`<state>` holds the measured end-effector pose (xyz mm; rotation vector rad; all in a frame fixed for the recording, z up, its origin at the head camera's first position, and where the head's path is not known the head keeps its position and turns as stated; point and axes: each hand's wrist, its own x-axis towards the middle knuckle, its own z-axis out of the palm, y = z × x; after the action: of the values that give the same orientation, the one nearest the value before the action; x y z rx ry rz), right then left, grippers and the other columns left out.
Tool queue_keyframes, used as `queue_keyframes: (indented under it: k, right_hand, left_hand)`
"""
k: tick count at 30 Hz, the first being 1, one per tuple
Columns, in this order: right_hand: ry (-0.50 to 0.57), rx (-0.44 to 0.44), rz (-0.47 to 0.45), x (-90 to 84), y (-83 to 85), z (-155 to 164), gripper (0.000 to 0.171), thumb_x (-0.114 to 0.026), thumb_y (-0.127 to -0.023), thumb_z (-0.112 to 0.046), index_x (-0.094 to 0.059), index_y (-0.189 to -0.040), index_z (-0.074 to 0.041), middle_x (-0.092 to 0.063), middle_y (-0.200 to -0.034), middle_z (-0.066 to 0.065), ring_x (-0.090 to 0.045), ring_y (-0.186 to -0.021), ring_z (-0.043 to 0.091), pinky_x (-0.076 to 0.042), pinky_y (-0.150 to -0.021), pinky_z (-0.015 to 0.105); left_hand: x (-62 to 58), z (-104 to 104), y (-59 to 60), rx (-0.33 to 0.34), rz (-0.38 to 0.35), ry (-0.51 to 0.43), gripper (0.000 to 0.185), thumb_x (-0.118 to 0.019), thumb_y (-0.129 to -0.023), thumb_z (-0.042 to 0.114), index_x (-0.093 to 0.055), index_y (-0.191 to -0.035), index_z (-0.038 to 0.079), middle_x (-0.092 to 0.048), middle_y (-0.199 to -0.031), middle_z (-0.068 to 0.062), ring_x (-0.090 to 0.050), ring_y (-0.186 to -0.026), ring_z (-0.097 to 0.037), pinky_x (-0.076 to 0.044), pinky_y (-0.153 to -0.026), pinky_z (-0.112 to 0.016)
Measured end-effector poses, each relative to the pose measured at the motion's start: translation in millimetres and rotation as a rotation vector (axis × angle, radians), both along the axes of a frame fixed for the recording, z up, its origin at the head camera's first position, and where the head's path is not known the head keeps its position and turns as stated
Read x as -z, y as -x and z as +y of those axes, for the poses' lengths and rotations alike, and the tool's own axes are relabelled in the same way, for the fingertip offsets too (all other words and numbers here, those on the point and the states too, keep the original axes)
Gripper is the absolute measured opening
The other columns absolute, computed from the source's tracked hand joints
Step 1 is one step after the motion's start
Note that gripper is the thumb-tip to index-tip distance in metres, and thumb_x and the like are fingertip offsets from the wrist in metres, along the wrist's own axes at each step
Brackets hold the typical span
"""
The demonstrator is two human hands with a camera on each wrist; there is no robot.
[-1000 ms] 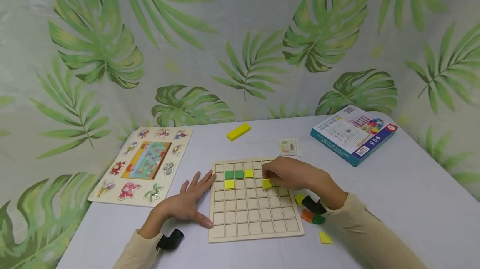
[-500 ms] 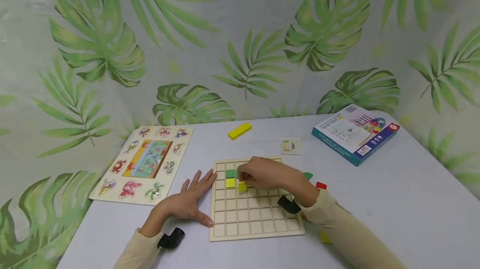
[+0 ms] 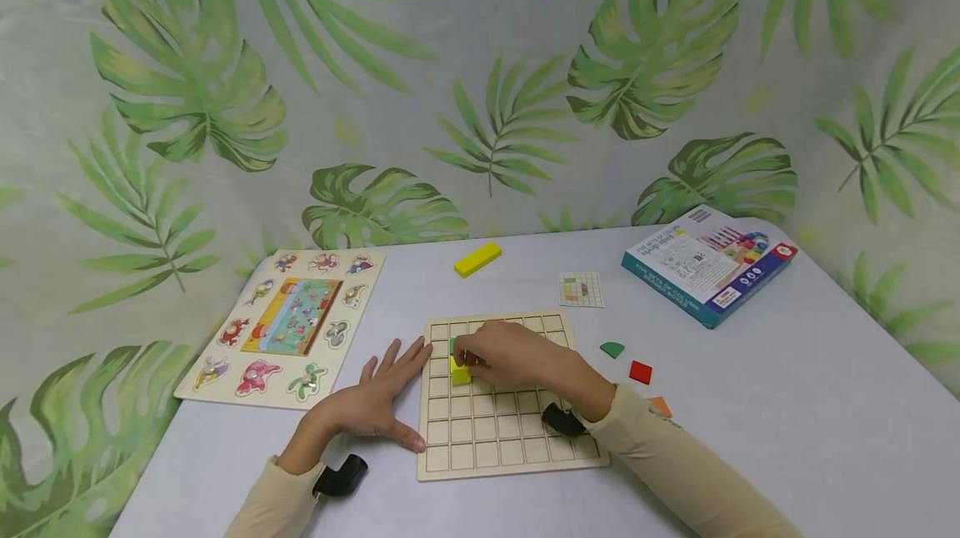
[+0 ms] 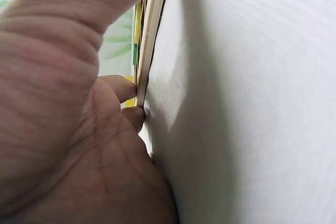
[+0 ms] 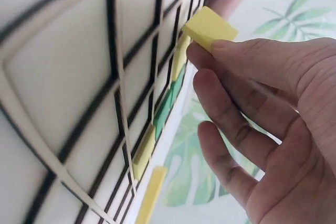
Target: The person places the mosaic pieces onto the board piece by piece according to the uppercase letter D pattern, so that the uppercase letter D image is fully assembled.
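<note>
A wooden grid board (image 3: 517,438) lies on the white table. My right hand (image 3: 471,365) pinches a yellow square tile (image 5: 209,27) between thumb and fingertips, just above the board's upper left cells. Under it in the board sit green tiles (image 5: 167,106) and a yellow tile (image 5: 143,150); in the head view the hand covers most of them, leaving a green edge (image 3: 452,345) and some yellow (image 3: 460,375). My left hand (image 3: 386,396) lies flat on the table with straight fingers, touching the board's left edge (image 4: 148,51).
An animal puzzle board (image 3: 288,326) lies to the left. Behind the grid are a long yellow block (image 3: 477,259) and a small pattern card (image 3: 580,289). A blue box (image 3: 708,263) sits far right. Green (image 3: 612,349), red (image 3: 640,371) and orange (image 3: 660,405) pieces lie right of the board.
My right hand has carried the yellow tile leftward across the board, from its right middle to the upper left cells, uncovering the loose pieces at the right. The left hand has stayed put.
</note>
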<state>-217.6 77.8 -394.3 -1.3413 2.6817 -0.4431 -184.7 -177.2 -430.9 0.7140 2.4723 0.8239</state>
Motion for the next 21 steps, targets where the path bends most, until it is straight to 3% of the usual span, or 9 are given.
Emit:
queue_keyframes:
  k: [21]
  right_hand:
    - [-0.029, -0.024, -0.054, -1.4, -1.6, -1.6, 0.007, -0.069, -0.094, -0.012, -0.074, -0.099, -0.016, -0.073, -0.092, -0.007, -0.062, -0.081, 0.003, -0.052, -0.076, 0.021]
  left_hand:
    - [0.5, -0.7, 0.1, -0.004, -0.017, -0.008, 0.134, -0.092, -0.064, 0.044, -0.008, -0.162, 0.009, 0.003, -0.170, -0.012, 0.019, -0.152, -0.042, 0.012, -0.117, -0.068]
